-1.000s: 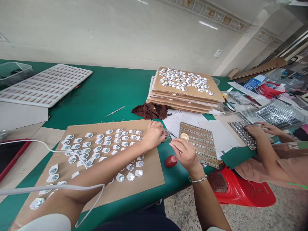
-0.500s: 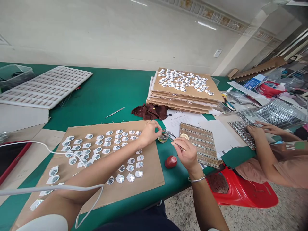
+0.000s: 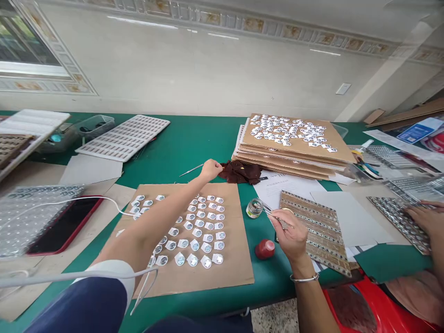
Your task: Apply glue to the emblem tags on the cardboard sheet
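My left hand (image 3: pixel 211 170) reaches out to the left edge of a crumpled dark brown cloth (image 3: pixel 240 173). Its thumb and fingertips are pinched together; what they hold, if anything, is too small to make out. In my right hand (image 3: pixel 290 232) is a pair of metal tweezers (image 3: pixel 266 208), pointing left toward the rim of a small glass jar (image 3: pixel 254 209). A small red bottle (image 3: pixel 264 249) stands in front of the jar. Beneath my left forearm lies a cardboard sheet (image 3: pixel 236 249) with rows of white tabs bearing round shiny pieces (image 3: pixel 193 260).
A stack of cardboard sheets (image 3: pixel 298 155) stands at the back. Right of the jar is a brown board with studded rows (image 3: pixel 315 229). A thin metal tool (image 3: pixel 191 170) lies behind my cardboard. White cables cross my left arm. A co-worker's hand (image 3: pixel 425 215) rests on a studded board at right.
My left hand has moved from beside the jar to the brown cloth. My right hand keeps the tweezers near the jar. The camera view has turned left.
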{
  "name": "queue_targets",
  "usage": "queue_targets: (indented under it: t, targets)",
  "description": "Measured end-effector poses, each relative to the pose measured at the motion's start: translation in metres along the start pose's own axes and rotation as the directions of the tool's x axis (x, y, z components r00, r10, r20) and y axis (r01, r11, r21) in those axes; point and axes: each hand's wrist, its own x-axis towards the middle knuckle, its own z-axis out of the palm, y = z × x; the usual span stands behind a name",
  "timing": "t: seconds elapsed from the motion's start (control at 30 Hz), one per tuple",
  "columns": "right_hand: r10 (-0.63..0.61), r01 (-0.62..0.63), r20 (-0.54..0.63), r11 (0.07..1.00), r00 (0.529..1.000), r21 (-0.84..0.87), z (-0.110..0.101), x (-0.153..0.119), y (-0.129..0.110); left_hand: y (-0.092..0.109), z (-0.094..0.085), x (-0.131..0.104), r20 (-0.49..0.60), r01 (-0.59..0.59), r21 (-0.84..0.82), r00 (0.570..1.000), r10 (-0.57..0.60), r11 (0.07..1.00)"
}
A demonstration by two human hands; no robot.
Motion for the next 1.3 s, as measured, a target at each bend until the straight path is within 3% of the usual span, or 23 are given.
queue_targets:
  t: [0.13, 0.27, 0.37, 0.6, 0.7, 0.8, 0.9, 1.0, 1.13, 1.3]
  targets:
    - [0.062, -0.063, -0.049, 0.998, 0.997, -0.012, 0.002, 0.003, 0.003, 0.003, 0.011, 0.008, -0.015, 0.015, 0.136, 1.000, -0.013, 0.991]
    - [0.175, -0.175, -0.150, 0.985, 0.973, 0.013, 0.004, 0.003, 0.008, 0.008, 0.019, 0.003, -0.021, -0.075, 0.248, 0.996, 0.083, 0.966]
    - [0.276, -0.271, -0.163, 0.961, 0.947, 0.055, 0.006, 0.002, 0.010, 0.009, 0.019, -0.003, -0.008, -0.142, 0.288, 0.989, 0.151, 0.947]
    - [0.534, -0.501, -0.218, 0.844, 0.817, 0.190, 0.004, 0.004, 0.014, 0.019, 0.015, -0.016, -0.024, -0.273, 0.381, 0.952, 0.304, 0.883]
    - [0.631, -0.574, -0.195, 0.770, 0.751, 0.280, 0.003, 0.007, 0.018, 0.028, 0.016, -0.027, 0.006, -0.322, 0.346, 0.940, 0.341, 0.881]
    - [0.661, -0.593, -0.196, 0.742, 0.724, 0.313, 0.001, 0.012, 0.021, 0.033, 0.021, -0.038, 0.055, -0.334, 0.227, 0.942, 0.330, 0.915]
    - [0.661, -0.583, -0.203, 0.740, 0.723, 0.335, 0.002, 0.024, 0.028, 0.035, 0.033, -0.042, 0.112, -0.264, 0.080, 0.961, 0.254, 0.961]
    - [0.630, -0.557, -0.202, 0.767, 0.750, 0.318, 0.011, 0.045, 0.043, 0.038, 0.047, -0.038, 0.110, -0.160, 0.034, 0.982, 0.155, 0.987]
    - [0.603, -0.536, -0.169, 0.783, 0.780, 0.315, 0.034, 0.075, 0.065, 0.046, 0.058, -0.030, 0.010, -0.017, -0.038, 1.000, 0.018, 0.999]
    - [0.559, -0.511, -0.126, 0.813, 0.820, 0.279, 0.062, 0.101, 0.087, 0.049, 0.051, -0.023, -0.096, 0.015, -0.197, 0.995, -0.034, 0.980]
